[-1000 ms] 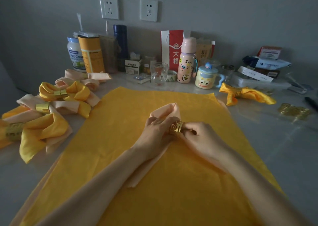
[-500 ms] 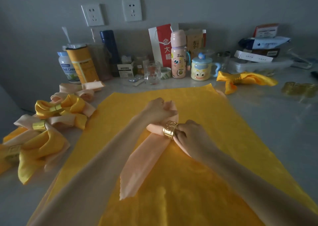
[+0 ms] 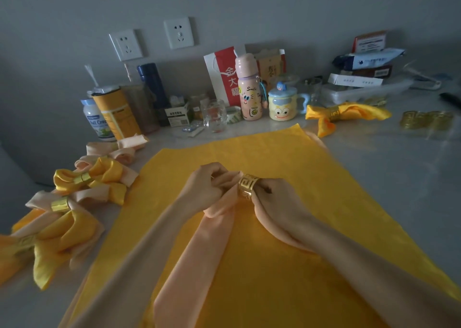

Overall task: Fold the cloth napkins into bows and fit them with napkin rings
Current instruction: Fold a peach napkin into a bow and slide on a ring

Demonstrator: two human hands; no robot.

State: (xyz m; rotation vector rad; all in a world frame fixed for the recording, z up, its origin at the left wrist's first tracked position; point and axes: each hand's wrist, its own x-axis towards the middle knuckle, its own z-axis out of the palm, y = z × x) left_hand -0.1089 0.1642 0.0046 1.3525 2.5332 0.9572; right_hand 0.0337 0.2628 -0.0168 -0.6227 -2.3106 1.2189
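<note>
Your left hand (image 3: 207, 185) curls its fingers round the bunched end of the peach napkin (image 3: 199, 253) at centre frame. Your right hand (image 3: 274, 198) grips the same napkin just right of the gold ring (image 3: 248, 186), which sits round the cloth between your two hands. Whether your right fingertips touch the ring itself is not clear. One tail of the napkin lies on the yellow cloth (image 3: 287, 277) and runs to the bottom edge. The other drapes over your right wrist and is partly hidden by the forearm.

At the back, the pink bottle (image 3: 248, 90) reads "Smile". The red bag (image 3: 225, 75) behind it carries the characters 金大福, the lowest partly covered by the bottle. On the left, the white jar (image 3: 96, 122) shows "Full Cre", and the rest is hidden by the orange canister (image 3: 117, 113). The print on the small box (image 3: 178, 115) and on the packets (image 3: 369, 59) at upper right is too small to read.

Ringed bows (image 3: 87, 178) are piled at the left, and the lowest is cut off by the frame's edge. One yellow bow (image 3: 349, 112) lies at upper right, near the spare rings (image 3: 426, 120), which are blurred.
</note>
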